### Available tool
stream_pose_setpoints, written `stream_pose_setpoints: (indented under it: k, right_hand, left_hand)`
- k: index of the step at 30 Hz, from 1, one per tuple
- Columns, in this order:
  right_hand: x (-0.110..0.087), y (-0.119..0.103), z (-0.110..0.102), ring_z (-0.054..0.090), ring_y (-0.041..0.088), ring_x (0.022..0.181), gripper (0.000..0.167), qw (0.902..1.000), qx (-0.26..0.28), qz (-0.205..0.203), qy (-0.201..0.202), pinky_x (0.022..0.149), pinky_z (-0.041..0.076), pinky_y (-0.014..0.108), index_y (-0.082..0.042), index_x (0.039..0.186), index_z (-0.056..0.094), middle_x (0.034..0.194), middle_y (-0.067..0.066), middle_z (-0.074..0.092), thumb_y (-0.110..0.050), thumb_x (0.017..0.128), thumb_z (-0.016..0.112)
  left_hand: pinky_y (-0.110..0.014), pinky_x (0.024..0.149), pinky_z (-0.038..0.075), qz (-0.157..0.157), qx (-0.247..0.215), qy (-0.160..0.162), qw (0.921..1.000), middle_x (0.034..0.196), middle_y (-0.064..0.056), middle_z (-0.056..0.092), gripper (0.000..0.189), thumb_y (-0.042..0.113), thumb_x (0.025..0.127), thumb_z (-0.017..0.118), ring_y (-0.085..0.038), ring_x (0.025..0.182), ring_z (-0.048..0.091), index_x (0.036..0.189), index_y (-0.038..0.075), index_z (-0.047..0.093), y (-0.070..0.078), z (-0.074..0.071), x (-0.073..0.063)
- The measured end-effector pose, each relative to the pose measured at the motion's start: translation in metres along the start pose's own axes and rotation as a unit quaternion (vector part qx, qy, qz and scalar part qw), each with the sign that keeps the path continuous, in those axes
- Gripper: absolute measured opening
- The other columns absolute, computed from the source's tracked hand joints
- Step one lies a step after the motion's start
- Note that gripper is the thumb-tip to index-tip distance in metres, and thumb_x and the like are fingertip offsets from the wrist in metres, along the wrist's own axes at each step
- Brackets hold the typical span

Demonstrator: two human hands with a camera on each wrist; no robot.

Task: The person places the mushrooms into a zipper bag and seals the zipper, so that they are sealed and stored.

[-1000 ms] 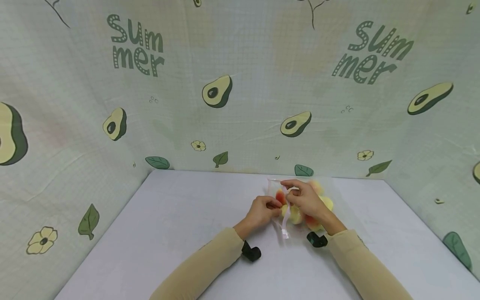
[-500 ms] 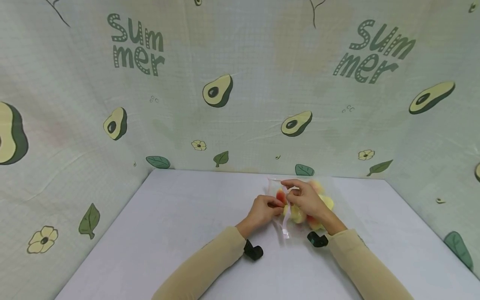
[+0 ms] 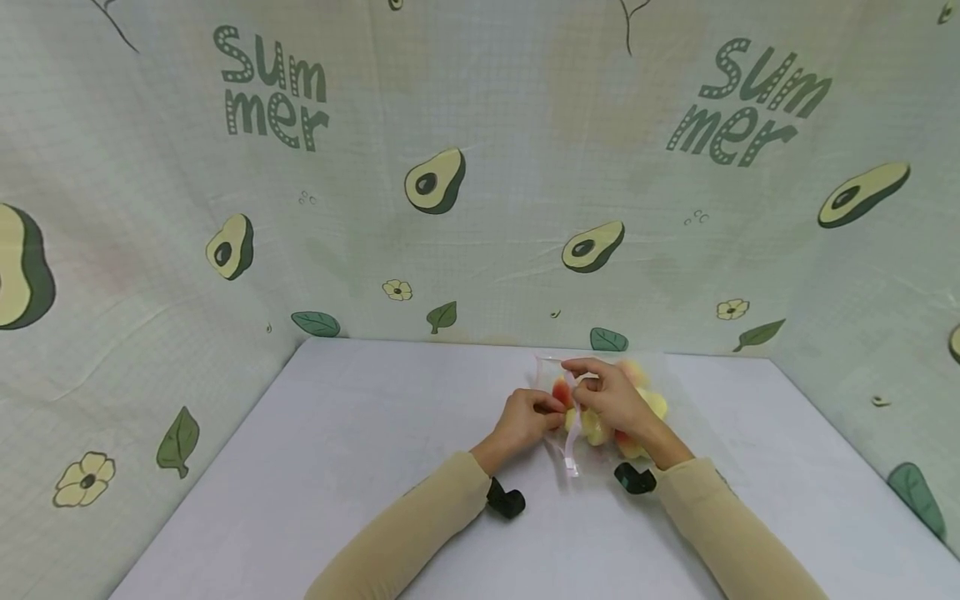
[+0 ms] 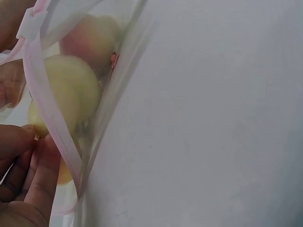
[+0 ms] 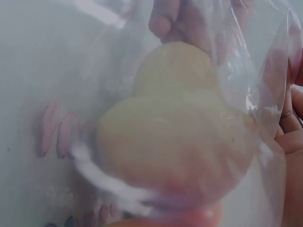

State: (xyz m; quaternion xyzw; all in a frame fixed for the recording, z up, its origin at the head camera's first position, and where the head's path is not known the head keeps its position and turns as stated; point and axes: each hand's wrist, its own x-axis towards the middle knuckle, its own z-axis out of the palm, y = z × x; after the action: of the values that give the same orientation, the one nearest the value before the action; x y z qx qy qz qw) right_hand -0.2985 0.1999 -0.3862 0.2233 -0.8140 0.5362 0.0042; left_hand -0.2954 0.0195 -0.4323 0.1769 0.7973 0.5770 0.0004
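A clear slider zip bag with a pink-edged mouth lies at the back right of the table, its mouth facing left. Inside are several yellow and red fruits, blurred by the plastic. My right hand grips the upper edge of the mouth near the white slider. With thumb and fingertips, my left hand pinches the end of a pale yellow fruit at the mouth. In the right wrist view, a yellow fruit with a reddish blush shows through the film; its exact kind is unclear.
The white table extends to the left and in front of the bag. Behind it and along both sides hangs a cloth printed with avocados. Black wrist cameras sit under both wrists. Pink printed marks show on the bag.
My left hand has shifted slightly right, to the bag's mouth, and then barely moved. The right hand keeps its hold on the bag's edge.
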Motion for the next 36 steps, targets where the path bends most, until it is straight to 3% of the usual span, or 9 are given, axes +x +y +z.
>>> stream_pose_setpoints:
  k: [11, 20, 29, 32, 36]
  right_hand:
    - [0.001, -0.001, 0.000, 0.044, 0.010, 0.047, 0.042, 1.0000, -0.001, 0.006, 0.002, 0.038, 0.035, 0.020, -0.004, 0.128, 0.056, 0.084, 0.021, 0.062, 0.004, 0.087, 0.056]
    - [0.000, -0.001, 0.000, 0.044, 0.008, 0.049, 0.043, 0.9999, 0.005, 0.009, -0.003, 0.041, 0.035, 0.019, 0.003, 0.130, 0.052, 0.111, 0.026, 0.055, 0.005, 0.087, 0.056]
    - [0.001, -0.001, 0.000, 0.045, 0.010, 0.048, 0.043, 0.9999, 0.003, 0.013, 0.001, 0.041, 0.036, 0.019, 0.001, 0.130, 0.053, 0.089, 0.024, 0.061, 0.004, 0.087, 0.056]
    - [0.000, -0.002, 0.000, 0.041, 0.008, 0.046, 0.043, 0.9998, -0.003, 0.017, 0.002, 0.038, 0.032, 0.020, 0.000, 0.130, 0.053, 0.089, 0.022, 0.061, 0.004, 0.088, 0.055]
    - [0.000, -0.002, 0.000, 0.042, 0.007, 0.049, 0.041, 0.9999, -0.012, 0.010, -0.001, 0.039, 0.030, 0.019, 0.001, 0.131, 0.052, 0.101, 0.023, 0.058, 0.002, 0.091, 0.056]
  left_hand:
    - [-0.016, 0.062, 0.049, 0.014, 0.011, 0.002, 0.9998, 0.080, 0.002, 0.070, 0.008, 0.002, 0.078, 0.074, 0.000, 0.069, 0.060, 0.086, 0.004, 0.074, -0.001, -0.001, 0.000]
    - [-0.017, 0.067, 0.050, 0.026, 0.009, -0.014, 0.9995, 0.086, 0.001, 0.071, 0.010, 0.005, 0.081, 0.073, -0.002, 0.076, 0.063, 0.091, 0.003, 0.074, 0.000, 0.000, -0.002]
    - [-0.017, 0.069, 0.051, 0.035, 0.001, -0.023, 0.9991, 0.090, -0.002, 0.071, 0.011, 0.001, 0.084, 0.068, -0.003, 0.079, 0.064, 0.095, 0.001, 0.073, -0.002, -0.001, -0.004]
    - [-0.018, 0.070, 0.051, 0.038, 0.003, -0.021, 0.9990, 0.092, -0.002, 0.070, 0.012, 0.001, 0.084, 0.068, -0.004, 0.080, 0.064, 0.095, 0.002, 0.073, -0.002, -0.004, -0.006]
    - [-0.019, 0.070, 0.051, 0.040, 0.007, -0.018, 0.9990, 0.091, -0.003, 0.071, 0.012, 0.002, 0.085, 0.067, -0.005, 0.078, 0.064, 0.095, 0.003, 0.072, 0.000, -0.010, -0.010]
